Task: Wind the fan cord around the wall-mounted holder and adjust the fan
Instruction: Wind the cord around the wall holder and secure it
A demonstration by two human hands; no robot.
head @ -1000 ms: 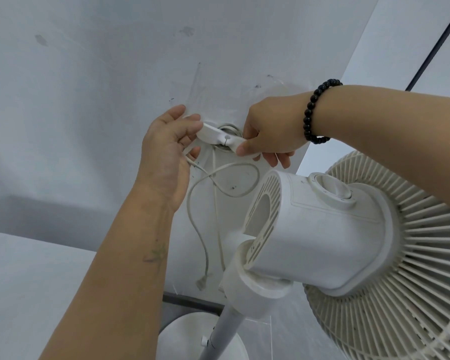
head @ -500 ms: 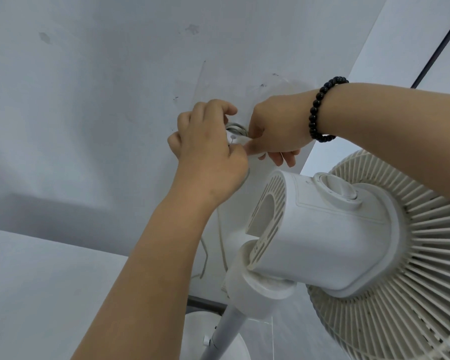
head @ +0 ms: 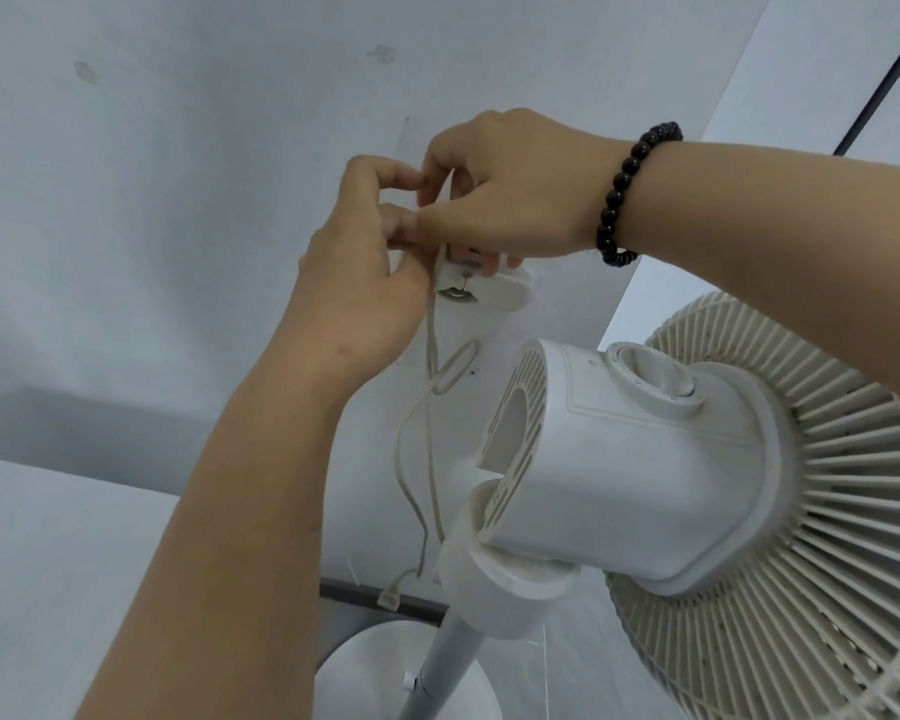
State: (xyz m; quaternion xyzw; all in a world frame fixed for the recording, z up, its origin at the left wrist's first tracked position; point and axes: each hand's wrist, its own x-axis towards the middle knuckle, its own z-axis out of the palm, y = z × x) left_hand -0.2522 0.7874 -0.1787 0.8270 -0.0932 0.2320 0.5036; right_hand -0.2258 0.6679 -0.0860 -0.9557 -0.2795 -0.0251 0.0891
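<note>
Both hands work at the wall-mounted holder, fixed to the wall at 11 o'clock from the fan. The left hand curls around the cord, apparently keeping it taut. The right hand pinches cord above the holder, probably to guide a turn. Slack hangs toward 6 o'clock, plug dangling.

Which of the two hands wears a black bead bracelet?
The right hand, with the bracelet on its wrist; the left hand has a bare wrist.
</note>
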